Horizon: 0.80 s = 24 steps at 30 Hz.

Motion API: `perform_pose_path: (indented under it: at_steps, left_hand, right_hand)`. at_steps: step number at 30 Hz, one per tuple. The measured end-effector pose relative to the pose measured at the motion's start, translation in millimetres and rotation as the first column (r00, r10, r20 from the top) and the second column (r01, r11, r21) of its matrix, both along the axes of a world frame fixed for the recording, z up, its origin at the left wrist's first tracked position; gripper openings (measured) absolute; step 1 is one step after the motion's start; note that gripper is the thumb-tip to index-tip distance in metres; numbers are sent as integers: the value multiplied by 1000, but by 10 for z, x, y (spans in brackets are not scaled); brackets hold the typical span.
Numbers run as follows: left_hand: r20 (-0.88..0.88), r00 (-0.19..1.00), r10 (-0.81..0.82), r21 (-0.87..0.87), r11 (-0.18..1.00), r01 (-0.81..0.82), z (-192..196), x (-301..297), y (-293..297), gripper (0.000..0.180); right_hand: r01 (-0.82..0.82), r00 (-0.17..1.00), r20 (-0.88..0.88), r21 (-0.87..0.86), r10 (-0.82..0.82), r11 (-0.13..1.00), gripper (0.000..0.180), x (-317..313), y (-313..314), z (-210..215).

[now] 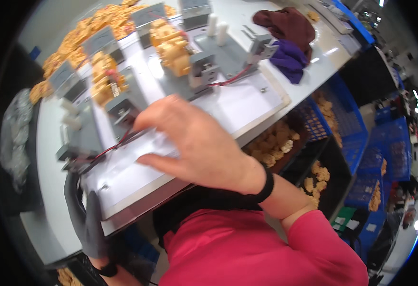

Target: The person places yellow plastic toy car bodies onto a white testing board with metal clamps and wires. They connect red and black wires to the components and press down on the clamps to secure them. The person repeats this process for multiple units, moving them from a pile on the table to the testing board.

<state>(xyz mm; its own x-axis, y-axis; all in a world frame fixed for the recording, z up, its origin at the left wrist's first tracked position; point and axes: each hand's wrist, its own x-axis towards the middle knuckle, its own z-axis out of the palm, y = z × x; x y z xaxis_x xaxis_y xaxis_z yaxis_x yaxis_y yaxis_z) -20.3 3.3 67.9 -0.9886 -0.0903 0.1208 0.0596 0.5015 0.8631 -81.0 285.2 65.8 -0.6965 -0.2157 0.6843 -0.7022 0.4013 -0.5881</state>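
Observation:
My bare right hand [199, 145] reaches left across a white base plate [247, 102] on the bench. Its thumb and fingers are spread around a pale, blurred patch beside a grey fixture block [123, 109]; whether it grips anything is unclear. A black band circles that wrist. My left hand [87, 214], in a dark grey glove, lies with fingers pointing up against the plate's near left corner by the bench edge, holding nothing. Yellow plastic parts [170, 45] sit clamped in grey fixtures on the plate, another yellow part [105, 76] to their left. Red wires [228, 81] run from the blocks.
A heap of yellow parts [89, 33] lies at the back left. Maroon cloth [287, 24] and purple cloth [290, 59] sit at the back right, two white pegs [217, 24] between. Blue crates [347, 119] and a bin of yellow parts [271, 143] stand below right. A clear bag [13, 133] lies left.

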Motion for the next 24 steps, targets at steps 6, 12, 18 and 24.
perform_pose_path:
  at_steps: [6, 12, 18, 24]
  left_hand:
    - [-195, 921, -336, -535, 824, 187, 1032, -548, 97, 59]
    - [-40, 646, -762, -877, 337, 343, 1248, -1327, 693, 64]
    - [185, 730, -658, -970, -1, 244, 1153, -1355, 1048, 27]
    - [111, 645, -756, -973, 48, 224, 1375, -1365, 1045, 25]
  right_hand:
    - [-55, 978, 186, -195, 92, 979, 50, 45, -87, 67]
    - [-86, 972, 200, -190, 124, 978, 44, 59, -121, 144]
    - [-201, 957, 157, -249, 244, 947, 36, 91, -125, 119]
    - [-240, 950, 122, -305, 288, 922, 36, 17, -103, 53]
